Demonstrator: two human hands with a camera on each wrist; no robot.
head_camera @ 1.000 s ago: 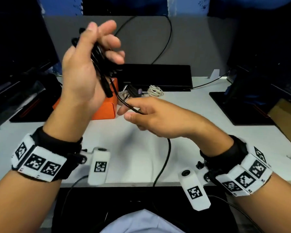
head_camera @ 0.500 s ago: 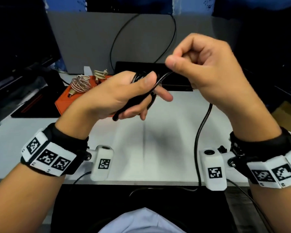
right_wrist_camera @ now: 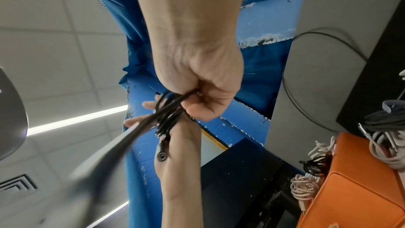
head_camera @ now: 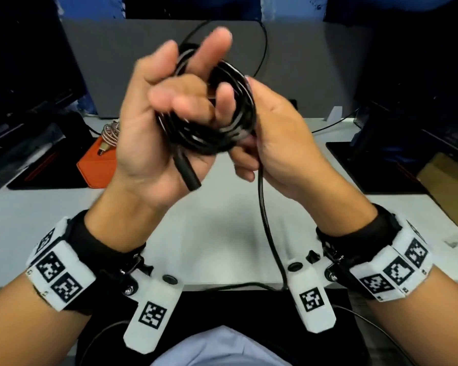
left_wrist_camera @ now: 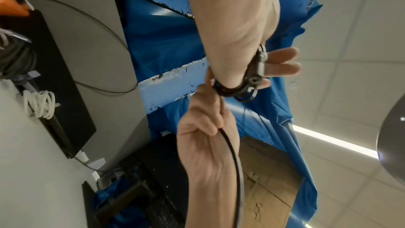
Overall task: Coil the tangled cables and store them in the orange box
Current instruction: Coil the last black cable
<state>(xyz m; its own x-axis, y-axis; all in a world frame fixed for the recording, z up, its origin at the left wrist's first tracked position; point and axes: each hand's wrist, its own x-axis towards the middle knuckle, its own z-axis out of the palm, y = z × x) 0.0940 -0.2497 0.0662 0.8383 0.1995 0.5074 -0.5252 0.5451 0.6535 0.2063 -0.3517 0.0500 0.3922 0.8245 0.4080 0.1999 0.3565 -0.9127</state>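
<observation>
Raised in the middle of the head view, my left hand holds a black cable wound in loops around its fingers. The cable's plug end sticks out below the palm. My right hand is pressed against the coil's right side and grips the loose strand, which hangs down over the desk edge. From the left wrist, the right hand shows as a fist on the strand just under the coil. The orange box stands behind my left hand and is partly hidden.
A braided coiled cable lies on the orange box, with more coiled cables there. A white coiled cable lies by a flat black device. Dark monitors stand left and right on the white desk. A cardboard box sits far right.
My left hand has lifted and turned palm towards me with the coil. My right hand has come down from above to the coil's right side, bringing the strand with it.
</observation>
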